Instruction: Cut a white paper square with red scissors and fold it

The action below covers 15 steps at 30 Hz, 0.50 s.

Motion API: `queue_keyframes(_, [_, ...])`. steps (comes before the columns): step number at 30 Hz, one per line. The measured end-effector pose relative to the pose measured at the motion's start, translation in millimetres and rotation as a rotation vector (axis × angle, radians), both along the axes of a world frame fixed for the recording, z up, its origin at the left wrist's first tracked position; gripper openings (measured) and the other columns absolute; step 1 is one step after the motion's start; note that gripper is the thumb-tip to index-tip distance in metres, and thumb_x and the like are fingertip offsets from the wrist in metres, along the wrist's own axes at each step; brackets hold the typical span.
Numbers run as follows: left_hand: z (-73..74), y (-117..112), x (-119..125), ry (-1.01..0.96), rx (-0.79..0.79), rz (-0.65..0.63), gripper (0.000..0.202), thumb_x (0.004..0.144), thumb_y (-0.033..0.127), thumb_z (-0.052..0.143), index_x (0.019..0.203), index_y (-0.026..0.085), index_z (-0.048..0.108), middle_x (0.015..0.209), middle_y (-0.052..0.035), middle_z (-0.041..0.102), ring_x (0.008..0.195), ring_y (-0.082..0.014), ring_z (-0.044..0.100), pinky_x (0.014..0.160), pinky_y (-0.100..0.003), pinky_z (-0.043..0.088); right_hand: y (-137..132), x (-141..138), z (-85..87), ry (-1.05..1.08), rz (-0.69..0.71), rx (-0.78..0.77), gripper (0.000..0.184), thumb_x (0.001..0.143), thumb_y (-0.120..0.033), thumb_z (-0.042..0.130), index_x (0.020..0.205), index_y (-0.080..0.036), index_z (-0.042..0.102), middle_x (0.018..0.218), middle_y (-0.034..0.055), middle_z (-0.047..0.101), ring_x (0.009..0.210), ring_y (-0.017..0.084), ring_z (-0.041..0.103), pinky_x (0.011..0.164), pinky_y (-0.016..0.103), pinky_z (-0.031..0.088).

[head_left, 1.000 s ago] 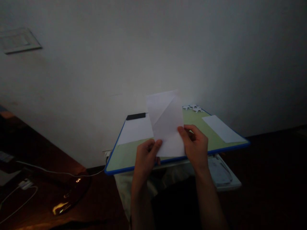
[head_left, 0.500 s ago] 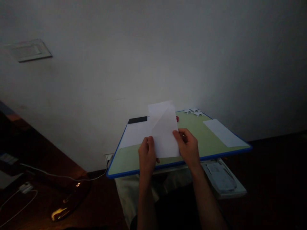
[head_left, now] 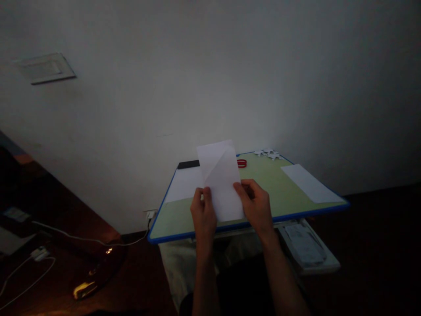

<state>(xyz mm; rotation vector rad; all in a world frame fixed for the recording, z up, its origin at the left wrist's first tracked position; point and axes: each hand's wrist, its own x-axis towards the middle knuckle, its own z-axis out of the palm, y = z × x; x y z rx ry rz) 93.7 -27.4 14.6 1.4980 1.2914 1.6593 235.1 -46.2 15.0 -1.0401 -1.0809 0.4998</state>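
- I am watching the left hand (head_left: 204,215) pinching the lower left edge of the folded white sheet (head_left: 221,182), with the thumb on its face.
- The right hand (head_left: 256,206) is gripping the sheet's lower right edge, fingers curling behind it.
- The sheet is being held tilted up over the near part of the green, blue-rimmed board (head_left: 272,184).
- Red scissors (head_left: 241,163), a black bar (head_left: 188,164) and paper cutouts (head_left: 268,153) are lying along the board's far edge.

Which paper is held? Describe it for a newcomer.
Find the blue-edged desk against the wall. Above its near edge, the left hand and right hand pinch one sheet. Unlike the flat sheet and strip beside it, it is raised and shows a diagonal fold.
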Motion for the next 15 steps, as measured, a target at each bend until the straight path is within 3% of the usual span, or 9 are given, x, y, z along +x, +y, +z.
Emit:
queue_keyframes(3, [0.2, 1, -2, -0.004, 0.012, 0.003, 0.058, 0.094, 0.08, 0.051, 0.077, 0.024, 0.047, 0.058, 0.0065, 0.039, 0.051, -0.0133, 0.037, 0.045, -0.024, 0.028, 0, 3, -0.4, 0.007, 0.009, -0.005, 0.028, 0.094, -0.048, 0.07, 0.091, -0.02, 0.071, 0.077, 0.0013, 0.072, 0.07, 0.018, 0.064, 0.064, 0.029, 0.048])
queue_keyframes(7, [2.0, 1, -7, -0.006, 0.061, -0.005, 0.061, 0.097, 0.078, 0.049, 0.071, 0.022, 0.048, 0.066, 0.0026, 0.046, 0.061, -0.0144, 0.043, 0.053, -0.025, 0.036, 1, 11, -2.1, 0.007, 0.053, -0.024, 0.029, 0.093, -0.049, 0.071, 0.09, -0.02, 0.071, 0.073, 0.0, 0.069, 0.067, 0.017, 0.061, 0.06, 0.027, 0.045])
queue_keyframes(15, [1.6, 1, -11, -0.034, 0.07, 0.044, 0.052, 0.098, 0.066, 0.057, 0.073, 0.021, 0.057, 0.065, 0.003, 0.049, 0.06, -0.0144, 0.044, 0.053, -0.025, 0.036, -3, 15, -2.3, -0.053, 0.287, -0.068, 0.027, 0.087, -0.045, 0.078, 0.078, -0.02, 0.069, 0.067, -0.0026, 0.061, 0.062, 0.014, 0.054, 0.055, 0.025, 0.04])
